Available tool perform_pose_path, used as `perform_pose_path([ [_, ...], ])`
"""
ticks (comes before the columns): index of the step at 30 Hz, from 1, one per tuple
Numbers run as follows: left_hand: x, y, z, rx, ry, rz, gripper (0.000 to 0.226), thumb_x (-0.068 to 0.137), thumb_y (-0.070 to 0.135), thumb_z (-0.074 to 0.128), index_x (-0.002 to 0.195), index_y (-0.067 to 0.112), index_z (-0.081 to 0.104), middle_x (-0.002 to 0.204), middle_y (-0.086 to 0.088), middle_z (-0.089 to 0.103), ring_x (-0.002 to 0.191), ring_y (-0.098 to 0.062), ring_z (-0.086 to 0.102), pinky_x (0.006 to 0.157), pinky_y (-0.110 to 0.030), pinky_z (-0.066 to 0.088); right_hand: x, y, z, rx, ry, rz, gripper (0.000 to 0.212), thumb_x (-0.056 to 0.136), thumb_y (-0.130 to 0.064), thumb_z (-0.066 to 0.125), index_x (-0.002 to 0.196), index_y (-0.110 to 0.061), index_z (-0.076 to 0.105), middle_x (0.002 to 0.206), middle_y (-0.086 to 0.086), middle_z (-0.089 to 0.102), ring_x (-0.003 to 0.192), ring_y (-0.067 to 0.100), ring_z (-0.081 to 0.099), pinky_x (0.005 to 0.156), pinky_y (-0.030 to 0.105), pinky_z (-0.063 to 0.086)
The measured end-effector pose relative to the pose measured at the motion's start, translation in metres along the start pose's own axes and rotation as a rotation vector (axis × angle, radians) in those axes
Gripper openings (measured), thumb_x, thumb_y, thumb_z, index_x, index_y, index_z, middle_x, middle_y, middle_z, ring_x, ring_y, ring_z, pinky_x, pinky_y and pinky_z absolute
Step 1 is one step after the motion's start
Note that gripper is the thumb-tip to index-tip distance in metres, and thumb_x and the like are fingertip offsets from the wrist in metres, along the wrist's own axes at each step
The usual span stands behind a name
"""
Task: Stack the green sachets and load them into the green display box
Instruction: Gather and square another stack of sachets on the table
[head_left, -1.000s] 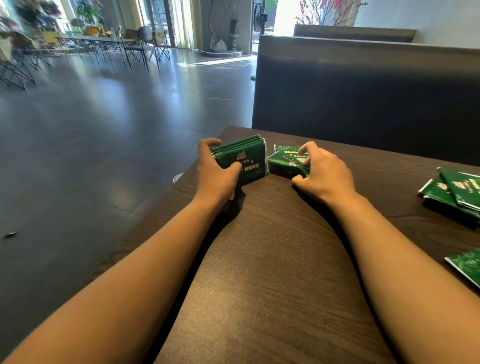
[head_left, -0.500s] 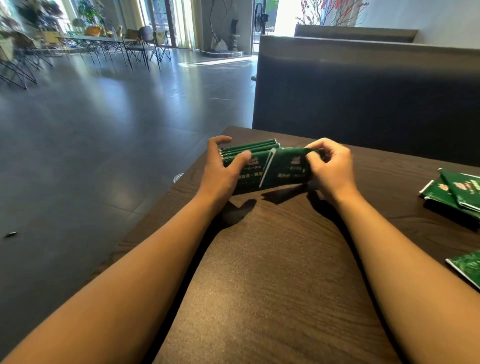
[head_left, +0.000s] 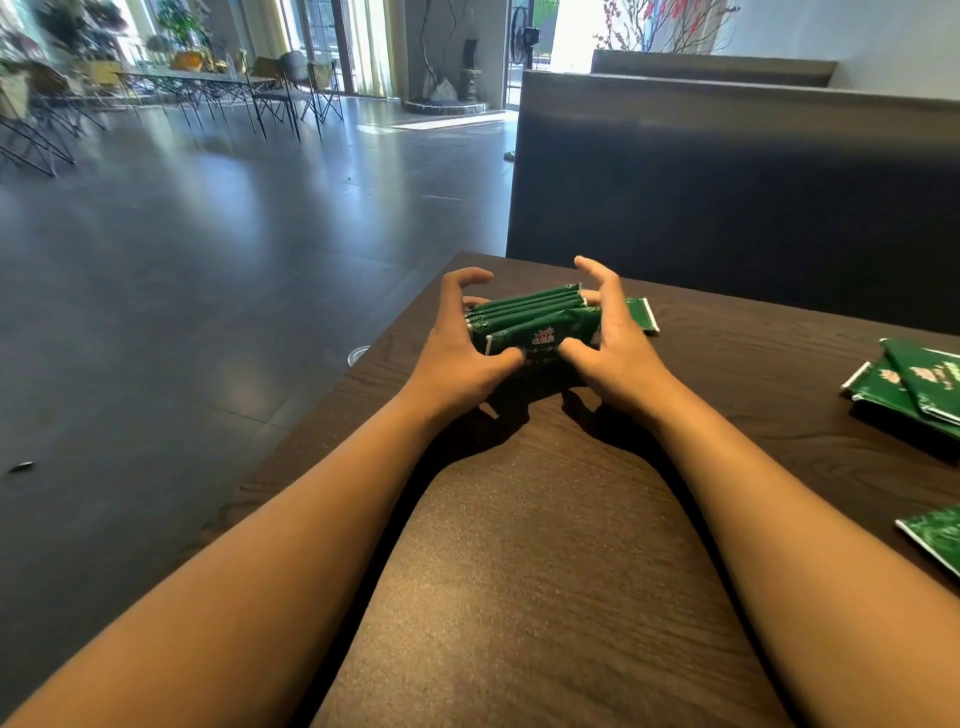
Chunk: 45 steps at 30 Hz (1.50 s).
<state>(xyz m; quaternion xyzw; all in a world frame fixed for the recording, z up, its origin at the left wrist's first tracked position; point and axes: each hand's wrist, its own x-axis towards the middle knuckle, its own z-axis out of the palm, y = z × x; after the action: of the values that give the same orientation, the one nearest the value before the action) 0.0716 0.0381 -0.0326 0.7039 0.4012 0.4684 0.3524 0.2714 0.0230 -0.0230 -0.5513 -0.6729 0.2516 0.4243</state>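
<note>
Head view, both forearms reaching from the bottom corners toward the frame's upper centre. No box or other container appears; the sachets lie or stand directly on the dark wood-grain surface (head_left: 545, 571).

The stack (head_left: 530, 319) of green sachets stands on edge at upper centre, near the surface's far left corner, pressed between the two hands. The left hand (head_left: 457, 348) grips its left end, thumb on the near face, fingers curled over the far side, index finger raised clear. The right hand (head_left: 613, 343) grips the right end in mirror fashion, thumb on the near face, fingers arched over the top. One sachet (head_left: 641, 314) lies flat just behind the right hand, partly hidden by it.

Compared with half a second ago, the two bundles that met side by side, offset along their length, are now squared into one compact block, and the hands have closed inward toward each other. One second ago the right hand was at a separate flat pile beside the left-held bundle.

The stack shows several glossy dark-green top edges in parallel rows, with white sealed ends at left; the near face carries a red-and-white emblem and pale print, too small to read.

At the right edge, mid-height, a loose pile (head_left: 914, 384) of overlapping sachets lies flat, well apart from the stack. A single sachet (head_left: 935, 535) lies lower right, cut by the frame edge.
</note>
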Motion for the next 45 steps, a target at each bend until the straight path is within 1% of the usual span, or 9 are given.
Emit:
perform_pose_path([
  [6, 0.001, -0.002, 0.002, 0.047, 0.005, -0.002, 0.071, 0.084, 0.008, 0.081, 0.138, 0.024, 0.038, 0.114, 0.006, 0.055, 0.104, -0.007, 0.062, 0.086, -0.014, 0.052, -0.001, -0.005, 0.008, -0.082, -0.042, -0.003, 0.071, 0.086, -0.019, 0.057, 0.145, -0.043, 0.028, 0.139, 0.005, 0.046, 0.128, 0.024, 0.047, 0.106, 0.053, 0.047],
  [9, 0.003, -0.005, 0.002, 0.051, 0.089, -0.032, 0.067, 0.083, 0.008, 0.079, 0.133, 0.029, 0.040, 0.113, 0.009, 0.055, 0.106, -0.010, 0.061, 0.090, -0.027, 0.056, 0.001, -0.001, 0.003, -0.109, 0.053, 0.024, 0.067, 0.090, -0.021, 0.049, 0.150, -0.042, 0.027, 0.135, 0.004, 0.048, 0.127, 0.024, 0.042, 0.107, 0.053, 0.042],
  [12, 0.004, -0.008, 0.001, -0.012, 0.142, -0.110, 0.068, 0.080, 0.011, 0.079, 0.128, 0.038, 0.040, 0.114, 0.005, 0.056, 0.109, -0.020, 0.063, 0.089, -0.049, 0.061, 0.003, 0.010, -0.015, -0.549, 0.174, 0.138, 0.068, 0.096, -0.022, 0.048, 0.159, -0.027, 0.021, 0.154, 0.007, 0.038, 0.141, 0.028, 0.029, 0.114, 0.053, 0.029],
  [17, 0.003, -0.005, 0.002, -0.033, 0.117, -0.139, 0.069, 0.081, 0.020, 0.083, 0.130, 0.039, 0.038, 0.119, 0.002, 0.057, 0.112, -0.022, 0.063, 0.092, -0.049, 0.060, 0.006, 0.031, -0.026, -0.757, -0.030, 0.363, 0.065, 0.101, -0.036, 0.037, 0.162, -0.026, 0.015, 0.170, -0.001, 0.006, 0.156, 0.026, 0.000, 0.123, 0.053, 0.011],
  [25, 0.002, -0.004, 0.001, -0.077, 0.220, -0.171, 0.057, 0.084, 0.008, 0.079, 0.126, 0.027, 0.045, 0.110, 0.003, 0.061, 0.105, -0.019, 0.067, 0.086, -0.049, 0.062, 0.004, 0.024, -0.026, -0.797, 0.085, 0.306, 0.051, 0.095, -0.047, 0.053, 0.140, -0.023, 0.051, 0.135, 0.007, 0.039, 0.130, 0.029, 0.034, 0.105, 0.047, 0.033],
  [35, 0.002, -0.002, 0.000, -0.047, 0.249, -0.196, 0.060, 0.079, 0.009, 0.074, 0.122, 0.035, 0.042, 0.114, 0.001, 0.060, 0.106, -0.021, 0.066, 0.084, -0.051, 0.063, 0.004, 0.022, -0.027, -0.777, 0.088, 0.286, 0.045, 0.093, -0.049, 0.058, 0.131, -0.026, 0.052, 0.133, 0.008, 0.055, 0.124, 0.031, 0.048, 0.102, 0.047, 0.041],
  [38, 0.003, -0.005, 0.000, -0.048, 0.298, -0.197, 0.058, 0.082, 0.001, 0.071, 0.123, 0.031, 0.043, 0.112, -0.001, 0.060, 0.103, -0.020, 0.067, 0.082, -0.050, 0.063, 0.003, 0.020, -0.030, -0.693, 0.209, 0.268, 0.028, 0.095, -0.041, 0.055, 0.117, -0.024, 0.058, 0.112, 0.005, 0.064, 0.104, 0.028, 0.058, 0.088, 0.044, 0.052],
  [40, 0.004, -0.007, 0.000, -0.053, 0.326, -0.207, 0.057, 0.083, 0.001, 0.070, 0.123, 0.031, 0.043, 0.111, 0.000, 0.060, 0.104, -0.021, 0.066, 0.083, -0.050, 0.063, 0.001, 0.018, -0.031, -0.576, 0.311, 0.264, 0.012, 0.096, -0.030, 0.055, 0.103, -0.021, 0.060, 0.093, 0.003, 0.062, 0.087, 0.026, 0.056, 0.073, 0.036, 0.047],
  [45, 0.005, -0.008, 0.000, -0.062, 0.337, -0.213, 0.059, 0.083, 0.001, 0.070, 0.125, 0.031, 0.042, 0.112, 0.002, 0.057, 0.107, -0.024, 0.065, 0.084, -0.050, 0.063, -0.001, 0.021, -0.039, -0.282, 0.549, 0.278, 0.008, 0.088, -0.014, 0.058, 0.083, -0.019, 0.063, 0.085, 0.003, 0.062, 0.084, 0.022, 0.055, 0.071, 0.028, 0.037],
])
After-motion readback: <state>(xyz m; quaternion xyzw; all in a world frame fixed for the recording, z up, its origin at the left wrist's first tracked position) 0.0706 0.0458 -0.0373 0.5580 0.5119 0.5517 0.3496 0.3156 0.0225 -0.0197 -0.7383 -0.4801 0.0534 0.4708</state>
